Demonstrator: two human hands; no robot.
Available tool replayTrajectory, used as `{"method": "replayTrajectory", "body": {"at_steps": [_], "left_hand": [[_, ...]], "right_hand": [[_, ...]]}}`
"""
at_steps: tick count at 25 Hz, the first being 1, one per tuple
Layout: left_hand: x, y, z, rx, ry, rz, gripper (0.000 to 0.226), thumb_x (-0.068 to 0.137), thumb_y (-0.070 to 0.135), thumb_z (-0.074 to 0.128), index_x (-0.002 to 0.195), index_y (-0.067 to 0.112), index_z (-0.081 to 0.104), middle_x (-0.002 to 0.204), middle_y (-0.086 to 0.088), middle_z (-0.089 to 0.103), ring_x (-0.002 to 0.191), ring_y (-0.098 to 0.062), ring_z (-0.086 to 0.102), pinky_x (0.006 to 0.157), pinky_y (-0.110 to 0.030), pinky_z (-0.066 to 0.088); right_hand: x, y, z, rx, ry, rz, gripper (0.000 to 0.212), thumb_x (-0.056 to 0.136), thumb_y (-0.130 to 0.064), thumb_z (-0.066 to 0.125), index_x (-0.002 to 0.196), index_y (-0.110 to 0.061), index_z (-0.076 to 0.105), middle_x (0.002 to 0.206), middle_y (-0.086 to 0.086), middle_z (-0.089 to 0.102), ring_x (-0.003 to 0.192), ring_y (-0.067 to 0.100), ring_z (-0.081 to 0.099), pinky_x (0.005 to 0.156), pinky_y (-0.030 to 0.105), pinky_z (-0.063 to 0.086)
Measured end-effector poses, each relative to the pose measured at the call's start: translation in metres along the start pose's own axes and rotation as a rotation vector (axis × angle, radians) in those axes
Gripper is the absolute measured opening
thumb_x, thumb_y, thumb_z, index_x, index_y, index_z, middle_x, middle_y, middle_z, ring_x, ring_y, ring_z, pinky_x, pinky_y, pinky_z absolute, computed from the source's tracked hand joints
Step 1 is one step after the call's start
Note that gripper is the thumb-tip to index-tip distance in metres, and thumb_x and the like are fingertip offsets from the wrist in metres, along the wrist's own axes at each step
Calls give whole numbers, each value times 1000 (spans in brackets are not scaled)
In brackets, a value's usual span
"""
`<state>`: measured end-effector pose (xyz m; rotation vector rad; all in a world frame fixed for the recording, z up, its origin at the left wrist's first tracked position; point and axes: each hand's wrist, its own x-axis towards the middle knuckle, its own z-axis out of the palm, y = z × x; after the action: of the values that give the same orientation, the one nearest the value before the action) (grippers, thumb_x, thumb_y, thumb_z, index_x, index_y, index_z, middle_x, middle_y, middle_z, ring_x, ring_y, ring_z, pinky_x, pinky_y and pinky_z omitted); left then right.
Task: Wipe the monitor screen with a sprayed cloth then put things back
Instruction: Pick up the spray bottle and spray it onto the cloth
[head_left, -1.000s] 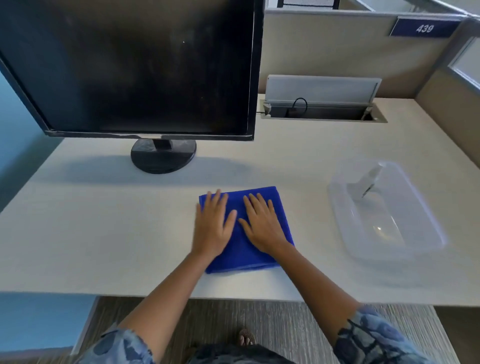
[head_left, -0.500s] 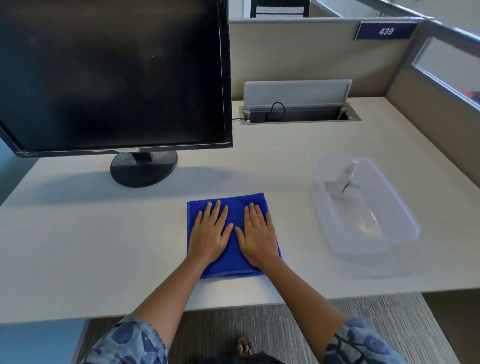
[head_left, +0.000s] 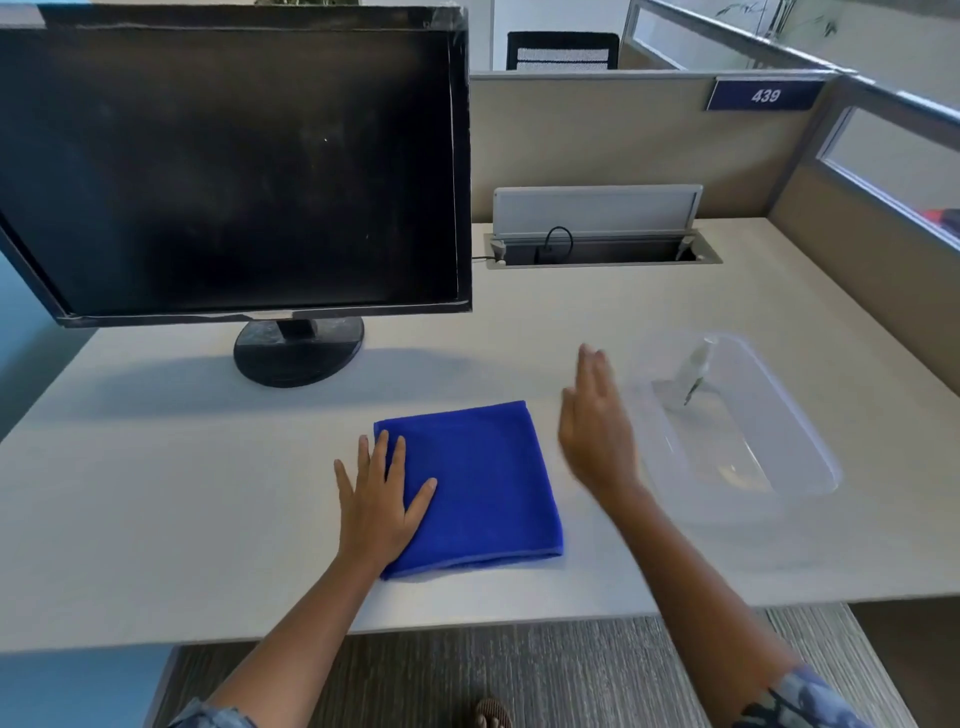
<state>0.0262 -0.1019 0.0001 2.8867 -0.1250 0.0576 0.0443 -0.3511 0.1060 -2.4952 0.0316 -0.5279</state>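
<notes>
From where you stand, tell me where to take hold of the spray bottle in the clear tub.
Grip the spray bottle around its body, just below the nozzle, coming from above with the right hand, probably. It leans against the far end of the clear tub, whose walls block a sideways approach.

1. Bare table (head_left: 156, 493) lies left of the cloth (head_left: 483, 483); open passage there.
2. Monitor (head_left: 234, 166) and its round base (head_left: 298, 353) block the far left.
3. Between cloth and clear tub (head_left: 810, 457), a narrow lane; my right hand (head_left: 597, 431) occupies it.
4. The spray bottle (head_left: 693, 371) stands inside the tub; open above.
</notes>
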Motion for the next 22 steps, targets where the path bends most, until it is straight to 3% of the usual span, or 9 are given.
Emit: {"method": "replayTrajectory", "body": {"at_steps": [2, 4, 7, 9, 13, 19, 22], "left_hand": [[2, 1, 0, 10, -23, 25, 95, 83, 74, -6, 149, 13, 24, 157, -9, 21, 145, -30, 12, 111, -56, -2], [4, 0, 0, 4, -4, 47, 97, 82, 75, -9, 148, 13, 25, 156, -9, 22, 145, -29, 12, 111, -58, -3], [6, -3, 0, -7, -6, 61, 102, 75, 79, -14, 150, 18, 18, 159, -4, 13, 146, -26, 3, 110, -57, -10], [5, -4, 1, -37, 3, 58, 103, 74, 80, -15, 151, 20, 17, 159, -2, 10, 147, -25, 2, 111, -57, -10], [1, -5, -1, -114, 43, 50, 100, 76, 81, -9, 150, 20, 19, 159, 0, 9, 147, -23, 2, 113, -55, -8], [0, -4, -3, -153, 53, 61, 100, 77, 81, -5, 150, 18, 21, 159, 1, 6, 147, -22, 1, 113, -53, -9], [1, -4, -3, -108, 49, 59, 99, 78, 80, -6, 149, 18, 23, 159, 0, 7, 147, -24, 3, 112, -55, -8]], "right_hand": [[32, 20, -29, -13, 214, 61, 49, 95, -2, 41, 142, 5, 31, 146, 27, 36, 139, 36, 29, 111, 41, 28], [57, 47, -51, -61, 288, 139, 49, 95, -6, 44, 142, 5, 32, 142, 29, 38, 136, 39, 30, 109, 44, 30], [71, 84, -64, -199, 211, 271, 49, 96, -11, 47, 141, 3, 33, 145, 29, 32, 138, 41, 25, 107, 49, 32], [71, 100, -65, -240, 146, 286, 43, 96, -11, 49, 136, 3, 42, 143, 29, 37, 133, 42, 33, 104, 51, 37], [70, 117, -68, -174, 181, 253, 30, 90, -6, 56, 118, 1, 62, 121, 26, 59, 102, 41, 60, 88, 40, 46], [69, 89, -100, -97, 364, 201, 29, 89, -11, 54, 113, -3, 67, 108, 23, 66, 87, 38, 65, 80, 29, 43], [70, 43, -129, -23, 503, 29, 29, 88, -14, 55, 114, -6, 67, 105, 20, 67, 80, 20, 63, 71, 10, 42]]}}
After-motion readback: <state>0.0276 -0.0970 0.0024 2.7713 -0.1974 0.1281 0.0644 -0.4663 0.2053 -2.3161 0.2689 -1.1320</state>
